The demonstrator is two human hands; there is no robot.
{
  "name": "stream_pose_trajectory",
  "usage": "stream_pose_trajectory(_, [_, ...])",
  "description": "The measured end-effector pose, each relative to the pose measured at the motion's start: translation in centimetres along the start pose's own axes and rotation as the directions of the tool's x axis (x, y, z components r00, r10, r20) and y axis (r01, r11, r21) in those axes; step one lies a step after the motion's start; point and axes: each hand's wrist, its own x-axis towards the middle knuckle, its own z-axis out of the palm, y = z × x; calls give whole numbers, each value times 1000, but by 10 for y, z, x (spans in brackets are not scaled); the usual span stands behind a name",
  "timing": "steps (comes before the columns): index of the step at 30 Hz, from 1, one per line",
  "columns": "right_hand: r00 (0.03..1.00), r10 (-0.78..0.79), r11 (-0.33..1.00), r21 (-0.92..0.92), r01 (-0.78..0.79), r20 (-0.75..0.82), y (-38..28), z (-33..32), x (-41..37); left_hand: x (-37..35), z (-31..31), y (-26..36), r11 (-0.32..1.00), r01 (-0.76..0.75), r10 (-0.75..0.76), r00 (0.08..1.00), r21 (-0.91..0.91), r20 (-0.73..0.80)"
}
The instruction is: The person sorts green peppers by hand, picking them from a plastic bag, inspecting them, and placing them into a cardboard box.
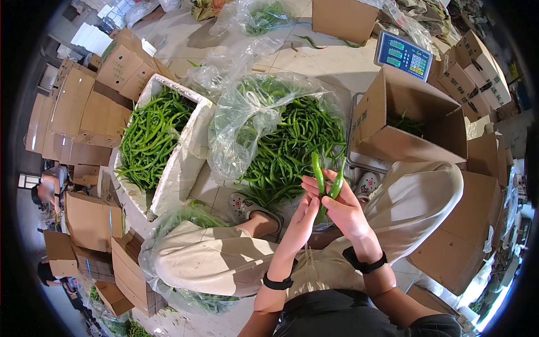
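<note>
Both hands meet just in front of the lap, over the near edge of the pepper pile. Fingers of my right hand [343, 213] are closed round long green peppers [337, 185], which point up and away. My left hand [303, 216] touches it from the left, its fingers against the peppers' lower part; how firmly it grips is hard to see. Beyond the hands, a clear plastic bag [238, 121] lies open around a large heap of green peppers [286, 151]. A white foam box [182, 154] full of green peppers [154, 135] stands to the left.
At right, an open carton [370, 121] with a few peppers inside sits on a scale with a blue display [403, 56]. Cartons [92, 106] are stacked at left, more [460, 230] at right. Another bag of peppers [264, 17] lies at the top. Two people are at far left.
</note>
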Motion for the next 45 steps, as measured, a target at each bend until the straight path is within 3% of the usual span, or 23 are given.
stream_pose_trajectory(1, [1000, 6, 1000, -20, -6, -6, 0, 0, 0, -1, 4, -1, 997, -69, 68, 997, -20, -34])
stream_pose_trajectory(4, [998, 64, 998, 21, -63, -28, 0, -2, -2, -3, -7, 0, 971, 133, -118, 990, -199, 83])
stream_pose_trajectory(8, [984, 176, 983, 47, -175, -26, -3, -14, -1, 2, -19, -5, 838, 283, -202, 955, -466, 217])
stream_pose_trajectory(11, [970, 234, 972, 13, -233, -64, -11, -13, -3, -2, -16, 6, 876, 260, -199, 962, -406, 186])
stream_pose_trajectory(14, [960, 259, 949, -157, -274, -111, -10, -17, -3, -3, -18, 5, 921, 258, -217, 962, -291, 166])
stream_pose_trajectory(18, [948, 253, 900, -313, -304, -193, -10, -13, 0, -5, -18, 3, 864, 303, -251, 952, -402, 177])
stream_pose_trajectory(21, [943, 188, 852, -432, -295, -273, -2, -14, 2, -5, -14, 9, 854, 301, -265, 953, -424, 144])
stream_pose_trajectory(24, [960, 5, 789, -589, -176, -280, 3, -24, 1, -6, -23, 1, 889, 240, -242, 969, -390, 46])
stream_pose_trajectory(25, [950, -156, 697, -711, -89, -272, 7, -29, 6, -7, -33, -3, 904, 202, -217, 976, -378, 4])
stream_pose_trajectory(26, [925, -214, 566, -812, -144, -313, 5, -35, 5, -9, -42, -4, 917, 164, -190, 981, -363, -39])
stream_pose_trajectory(28, [901, -304, 263, -936, -232, -309, 4, -53, 9, -16, -59, -1, 804, 116, -109, 993, -584, 47])
stream_pose_trajectory(31, [988, -142, 331, -944, -16, -66, 1, -24, 54, -30, -72, 9, 486, 96, 48, 990, -869, 136])
stream_pose_trajectory(32, [994, -79, 669, -736, 104, 69, 0, 6, 69, -32, -72, 10, 362, 108, 127, 978, -926, 164])
stream_pose_trajectory(33, [973, -76, 903, -400, 159, 217, -4, 36, 79, -32, -71, 11, 233, 131, 211, 961, -964, 182])
stream_pose_trajectory(36, [956, -156, 846, -467, 259, 248, -18, 70, 82, -29, -65, 19, -12, 181, 366, 916, -983, 164])
stream_pose_trajectory(39, [974, 5, 822, -555, 126, 228, -9, 32, 65, -27, -58, 24, 28, -44, 295, 955, -999, -34])
stream_pose_trajectory(40, [986, 69, 833, -553, 26, 151, -5, 17, 57, -23, -61, 20, 32, -5, 365, 931, -999, 7])
stream_pose_trajectory(42, [979, 203, 833, -523, -183, -19, 4, -11, 33, -18, -62, 16, 48, -46, 354, 935, -998, -26])
stream_pose_trajectory(45, [927, 373, 771, -542, -335, -42, 10, -33, -1, -12, -61, 9, 81, -54, 386, 922, -995, -19])
